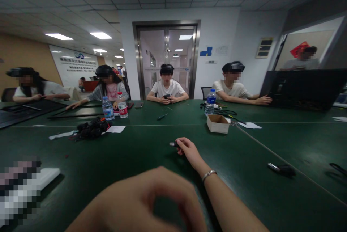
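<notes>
My right hand (185, 147), with a silver bracelet (209, 175) at the wrist, reaches over the green table (151, 148). Its thumb and fingers pinch a small black object with a metal tip (172, 144) pointing left. Close to the camera, my left hand (151, 195) is large and blurred, its fingers curved with a gap showing green table; nothing shows inside it, and its fingertips fall out of the frame. A black object with a silver end (282, 169) lies on the table to the right.
A small open box (217, 125), water bottles (107, 109), a dark cable bundle (90, 129), papers (116, 129) and a screwdriver (162, 117) lie farther back. A large black panel (303, 87) stands at right. Several people sit across the table.
</notes>
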`<act>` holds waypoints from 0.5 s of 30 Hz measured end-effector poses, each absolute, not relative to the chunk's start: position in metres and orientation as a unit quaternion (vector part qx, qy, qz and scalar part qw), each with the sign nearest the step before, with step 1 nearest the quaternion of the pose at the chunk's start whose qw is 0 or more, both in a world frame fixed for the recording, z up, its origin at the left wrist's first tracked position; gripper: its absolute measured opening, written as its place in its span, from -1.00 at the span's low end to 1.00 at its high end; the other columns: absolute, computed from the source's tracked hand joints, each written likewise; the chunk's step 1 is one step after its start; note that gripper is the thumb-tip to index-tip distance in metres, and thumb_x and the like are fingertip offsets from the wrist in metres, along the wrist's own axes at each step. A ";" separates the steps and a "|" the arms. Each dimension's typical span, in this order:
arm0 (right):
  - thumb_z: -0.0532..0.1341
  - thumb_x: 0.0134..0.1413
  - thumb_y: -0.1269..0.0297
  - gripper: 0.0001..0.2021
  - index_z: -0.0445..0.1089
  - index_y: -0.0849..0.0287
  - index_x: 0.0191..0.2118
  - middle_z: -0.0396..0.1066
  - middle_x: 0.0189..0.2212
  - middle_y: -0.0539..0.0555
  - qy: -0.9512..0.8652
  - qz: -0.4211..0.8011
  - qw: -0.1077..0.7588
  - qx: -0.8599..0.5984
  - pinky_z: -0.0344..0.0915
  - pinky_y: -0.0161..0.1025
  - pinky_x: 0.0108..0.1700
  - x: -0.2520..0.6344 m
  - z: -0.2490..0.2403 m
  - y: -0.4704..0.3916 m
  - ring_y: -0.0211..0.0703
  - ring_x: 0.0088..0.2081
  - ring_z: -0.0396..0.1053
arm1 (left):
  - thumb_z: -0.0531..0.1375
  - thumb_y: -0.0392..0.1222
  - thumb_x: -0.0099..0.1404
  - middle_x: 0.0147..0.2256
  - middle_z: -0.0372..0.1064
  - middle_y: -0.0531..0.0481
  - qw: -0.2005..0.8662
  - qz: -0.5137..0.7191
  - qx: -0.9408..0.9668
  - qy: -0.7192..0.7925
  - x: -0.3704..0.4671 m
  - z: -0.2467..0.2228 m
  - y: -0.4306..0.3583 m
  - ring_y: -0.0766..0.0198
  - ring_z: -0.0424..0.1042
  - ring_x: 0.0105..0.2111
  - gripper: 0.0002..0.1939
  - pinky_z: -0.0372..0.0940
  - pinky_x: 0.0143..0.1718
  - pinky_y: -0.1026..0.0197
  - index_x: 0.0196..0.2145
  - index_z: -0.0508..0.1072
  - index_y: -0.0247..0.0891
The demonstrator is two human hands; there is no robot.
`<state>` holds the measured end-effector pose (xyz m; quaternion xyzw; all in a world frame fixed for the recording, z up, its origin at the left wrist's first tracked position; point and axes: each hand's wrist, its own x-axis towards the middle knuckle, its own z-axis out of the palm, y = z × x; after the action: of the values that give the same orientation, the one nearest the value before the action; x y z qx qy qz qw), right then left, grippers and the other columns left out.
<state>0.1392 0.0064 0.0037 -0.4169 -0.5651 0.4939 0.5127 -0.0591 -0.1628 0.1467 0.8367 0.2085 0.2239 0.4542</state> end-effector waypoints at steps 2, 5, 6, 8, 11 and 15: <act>0.26 -0.13 -0.01 -0.65 0.36 0.18 -0.32 0.32 -0.58 -0.06 -0.567 0.490 0.519 -0.411 0.20 -0.34 -0.49 0.139 0.004 0.006 -0.33 -0.56 0.26 | 0.14 0.07 0.16 -0.31 0.46 -0.04 0.410 0.276 0.815 0.303 -0.036 0.147 -0.127 0.18 0.43 -0.30 -0.74 0.30 -0.23 0.19 -0.30 0.52 -0.09; 0.26 -0.13 0.03 -0.67 0.36 0.19 -0.32 0.31 -0.59 -0.06 -0.574 0.490 0.513 -0.408 0.19 -0.35 -0.49 0.138 0.007 0.004 -0.34 -0.57 0.25 | 0.26 -0.03 0.03 -0.28 0.41 -0.09 0.245 0.423 0.740 0.462 -0.018 0.107 -0.070 0.09 0.36 -0.20 -0.80 0.22 -0.10 0.12 -0.38 0.51 -0.14; 0.26 -0.12 0.03 -0.67 0.37 0.20 -0.32 0.31 -0.59 -0.06 -0.576 0.490 0.509 -0.411 0.19 -0.35 -0.50 0.138 0.009 0.003 -0.34 -0.57 0.25 | 0.29 -0.04 -0.02 -0.27 0.40 -0.11 0.225 0.447 0.710 0.495 -0.016 0.090 -0.054 0.06 0.33 -0.17 -0.77 0.20 -0.08 0.10 -0.37 0.50 -0.15; 0.25 -0.12 0.04 -0.67 0.37 0.21 -0.32 0.31 -0.58 -0.06 -0.579 0.485 0.505 -0.418 0.18 -0.35 -0.51 0.137 0.010 0.003 -0.34 -0.57 0.25 | 0.28 -0.01 -0.02 -0.27 0.39 -0.13 0.250 0.475 0.657 0.530 -0.011 0.057 -0.029 0.06 0.33 -0.18 -0.70 0.19 -0.10 0.12 -0.33 0.47 -0.18; 0.25 -0.14 0.03 -0.67 0.38 0.21 -0.33 0.31 -0.58 -0.06 -0.583 0.476 0.510 -0.416 0.19 -0.35 -0.51 0.137 0.008 0.005 -0.34 -0.57 0.24 | 0.12 0.09 0.14 -0.36 0.40 -0.07 0.377 0.448 0.625 0.516 -0.004 0.021 -0.013 0.21 0.37 -0.37 -0.66 0.22 -0.27 0.22 -0.27 0.42 -0.22; 0.26 -0.15 0.01 -0.66 0.38 0.20 -0.35 0.35 -0.55 -0.04 -0.576 0.481 0.514 -0.417 0.21 -0.34 -0.50 0.137 0.006 0.008 -0.34 -0.56 0.25 | -0.02 0.12 0.24 -0.49 0.34 0.06 0.408 0.445 0.632 0.485 0.001 0.003 -0.013 0.33 0.31 -0.53 -0.65 0.19 -0.41 0.28 -0.31 0.37 -0.19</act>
<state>0.1369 0.0081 0.0056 -0.4170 -0.5757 0.4805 0.5136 0.0014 -0.0131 0.0029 0.6325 0.4848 0.4451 0.4084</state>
